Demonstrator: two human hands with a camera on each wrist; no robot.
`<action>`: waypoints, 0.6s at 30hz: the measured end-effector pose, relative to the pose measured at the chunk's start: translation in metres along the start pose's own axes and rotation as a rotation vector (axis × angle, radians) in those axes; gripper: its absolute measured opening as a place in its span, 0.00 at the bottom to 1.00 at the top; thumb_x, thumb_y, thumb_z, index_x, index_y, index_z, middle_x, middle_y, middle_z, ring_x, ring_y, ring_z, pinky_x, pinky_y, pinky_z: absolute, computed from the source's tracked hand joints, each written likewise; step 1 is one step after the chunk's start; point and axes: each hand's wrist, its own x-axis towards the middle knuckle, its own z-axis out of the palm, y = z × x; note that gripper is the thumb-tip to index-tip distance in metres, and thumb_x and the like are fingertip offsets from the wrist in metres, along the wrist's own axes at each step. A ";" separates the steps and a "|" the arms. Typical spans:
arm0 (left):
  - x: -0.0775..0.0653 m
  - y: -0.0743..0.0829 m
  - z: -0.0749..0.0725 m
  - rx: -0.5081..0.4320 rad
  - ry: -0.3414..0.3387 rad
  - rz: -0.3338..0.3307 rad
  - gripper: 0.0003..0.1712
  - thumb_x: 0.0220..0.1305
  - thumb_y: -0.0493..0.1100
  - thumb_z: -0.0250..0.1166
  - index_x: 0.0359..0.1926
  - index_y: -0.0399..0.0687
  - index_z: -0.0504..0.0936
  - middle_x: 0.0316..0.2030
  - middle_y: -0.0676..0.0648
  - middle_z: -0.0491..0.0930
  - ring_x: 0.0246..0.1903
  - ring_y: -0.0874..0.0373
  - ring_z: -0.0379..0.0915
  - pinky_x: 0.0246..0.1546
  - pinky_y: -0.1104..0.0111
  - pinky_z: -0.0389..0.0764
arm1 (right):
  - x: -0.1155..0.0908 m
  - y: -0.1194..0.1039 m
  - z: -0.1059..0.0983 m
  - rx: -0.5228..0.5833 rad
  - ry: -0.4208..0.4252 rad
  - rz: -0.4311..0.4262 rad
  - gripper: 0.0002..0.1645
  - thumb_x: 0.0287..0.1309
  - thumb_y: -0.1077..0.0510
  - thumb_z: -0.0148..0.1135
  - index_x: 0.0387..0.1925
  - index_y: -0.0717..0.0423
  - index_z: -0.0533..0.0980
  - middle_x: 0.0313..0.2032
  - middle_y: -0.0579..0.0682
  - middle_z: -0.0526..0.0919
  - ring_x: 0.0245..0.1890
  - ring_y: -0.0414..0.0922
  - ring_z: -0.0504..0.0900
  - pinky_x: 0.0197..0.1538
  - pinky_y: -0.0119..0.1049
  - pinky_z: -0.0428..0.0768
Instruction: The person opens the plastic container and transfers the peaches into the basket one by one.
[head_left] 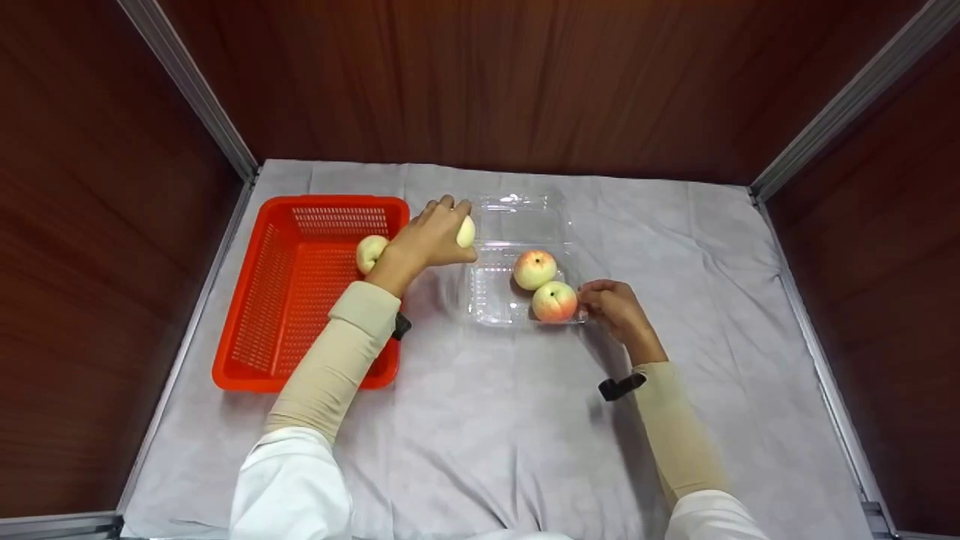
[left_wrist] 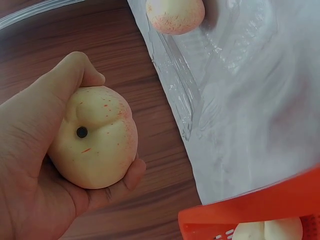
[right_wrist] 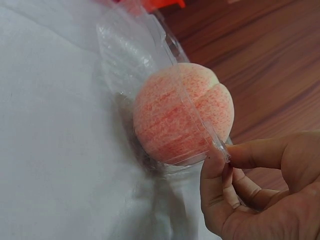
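My left hand [head_left: 433,238] grips a pale yellow peach [left_wrist: 95,137] with red flecks and a dark dot at its stem end. It is raised between the red basket [head_left: 400,300] and a clear plastic clamshell box [head_left: 491,300]. Two peaches sit in the box's near half: one farther back [head_left: 535,270] and one at the near right corner [head_left: 555,302]. My right hand [head_left: 615,307] pinches the box's right rim between thumb and fingers, close beside the near peach, whose pink side [right_wrist: 175,115] shows through the plastic in the right wrist view.
Another peach [head_left: 372,254] lies in the basket at its right side, partly behind my left wrist. The box's lid [head_left: 517,221] lies folded back toward the rear wall. A grey-white cloth [head_left: 480,435] covers the table, with brown wood-grain panels [head_left: 487,82] around it.
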 end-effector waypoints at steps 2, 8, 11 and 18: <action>0.000 -0.001 0.000 0.001 0.001 -0.003 0.42 0.57 0.54 0.70 0.69 0.41 0.71 0.59 0.35 0.75 0.57 0.37 0.75 0.54 0.48 0.86 | 0.000 0.000 0.000 0.004 0.003 0.008 0.06 0.67 0.70 0.61 0.45 0.67 0.77 0.24 0.44 0.82 0.22 0.37 0.80 0.30 0.29 0.81; -0.002 -0.004 -0.002 -0.001 0.005 -0.009 0.42 0.57 0.54 0.70 0.69 0.42 0.71 0.58 0.35 0.75 0.56 0.38 0.75 0.55 0.49 0.85 | -0.001 -0.002 0.001 -0.005 -0.001 0.018 0.09 0.67 0.69 0.61 0.48 0.69 0.76 0.25 0.45 0.82 0.22 0.37 0.81 0.31 0.29 0.81; -0.002 -0.005 -0.003 -0.006 0.014 -0.008 0.39 0.57 0.53 0.69 0.67 0.42 0.73 0.57 0.35 0.75 0.55 0.38 0.75 0.53 0.49 0.85 | -0.001 -0.003 0.000 -0.032 0.001 0.014 0.12 0.68 0.68 0.61 0.50 0.70 0.75 0.25 0.45 0.82 0.21 0.37 0.81 0.30 0.29 0.80; -0.004 -0.009 -0.005 -0.013 0.015 -0.018 0.40 0.57 0.54 0.70 0.67 0.42 0.72 0.56 0.36 0.75 0.55 0.39 0.75 0.52 0.50 0.86 | -0.001 -0.003 -0.002 -0.052 -0.005 0.010 0.13 0.69 0.67 0.61 0.51 0.70 0.75 0.25 0.45 0.83 0.22 0.37 0.82 0.30 0.29 0.80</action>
